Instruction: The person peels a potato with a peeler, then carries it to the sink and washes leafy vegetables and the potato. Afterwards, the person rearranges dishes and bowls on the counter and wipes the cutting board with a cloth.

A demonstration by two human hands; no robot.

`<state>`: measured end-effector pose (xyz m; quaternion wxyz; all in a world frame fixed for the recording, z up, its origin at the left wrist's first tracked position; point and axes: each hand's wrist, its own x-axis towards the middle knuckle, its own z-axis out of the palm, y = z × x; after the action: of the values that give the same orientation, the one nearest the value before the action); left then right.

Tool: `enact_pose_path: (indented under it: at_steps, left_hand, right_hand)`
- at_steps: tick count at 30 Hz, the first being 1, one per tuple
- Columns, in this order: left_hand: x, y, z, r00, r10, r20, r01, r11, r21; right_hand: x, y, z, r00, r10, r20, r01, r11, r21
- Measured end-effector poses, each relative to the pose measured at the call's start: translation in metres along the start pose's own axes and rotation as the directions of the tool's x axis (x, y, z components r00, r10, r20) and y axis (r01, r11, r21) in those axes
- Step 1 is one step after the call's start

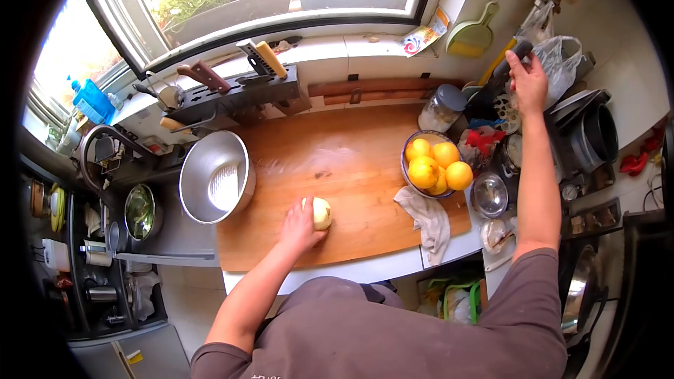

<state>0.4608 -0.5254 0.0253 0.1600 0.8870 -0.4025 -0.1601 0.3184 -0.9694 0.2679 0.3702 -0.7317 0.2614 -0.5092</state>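
Observation:
My left hand (300, 228) is closed around a pale, round, peeled-looking item (321, 214) that rests on the wooden board (351, 140) near its front edge. Far to the right, my right hand (530, 84) is raised beside the wall, its fingers wrapped around a dark handle (518, 52). What the handle belongs to is hard to make out. A bowl of yellow-orange fruit (425, 172) sits on the board's right side, with a crumpled cloth (428, 221) in front of it. At the board's left edge stands a large metal pot (242, 182), tilted.
A knife rack (239, 98) stands behind the board under the window. A lidded jar (442, 107) is at the back right, and a glass bowl (489, 195) lies right of the fruit. The sink area holds a metal bowl (140, 212). Plastic bags (562, 67) hang at the right wall.

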Motion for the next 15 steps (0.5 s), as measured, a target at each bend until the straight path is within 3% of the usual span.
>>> enact_pose_path:
  at_steps: [2, 5, 7, 11, 15]
  left_hand:
    - [0.001, 0.001, -0.001, 1.000, 0.013, -0.002, -0.013, 1.000, -0.010]
    - [-0.001, 0.001, -0.002, 0.999, -0.025, 0.026, 0.025, 1.000, -0.003]
    - [0.002, -0.002, 0.000, 0.999, -0.006, 0.035, 0.008, 0.999, -0.046]
    - [0.004, -0.005, 0.006, 0.999, -0.006, 0.036, 0.007, 1.000, -0.019]
    - [0.003, -0.004, 0.007, 0.998, -0.042, 0.042, 0.043, 0.999, -0.027]
  right_hand:
    - [-0.006, -0.030, 0.004, 0.998, -0.064, 0.006, 0.065, 0.997, -0.045]
    - [-0.012, -0.052, 0.011, 0.988, -0.157, 0.008, 0.156, 0.987, 0.042]
    - [-0.009, -0.050, 0.010, 1.000, -0.018, -0.024, 0.015, 0.993, -0.114]
    - [-0.013, -0.020, 0.007, 0.952, 0.286, -0.110, -0.284, 0.958, 0.031]
    - [-0.018, -0.002, -0.004, 0.899, 0.430, -0.086, -0.399, 0.883, 0.249]
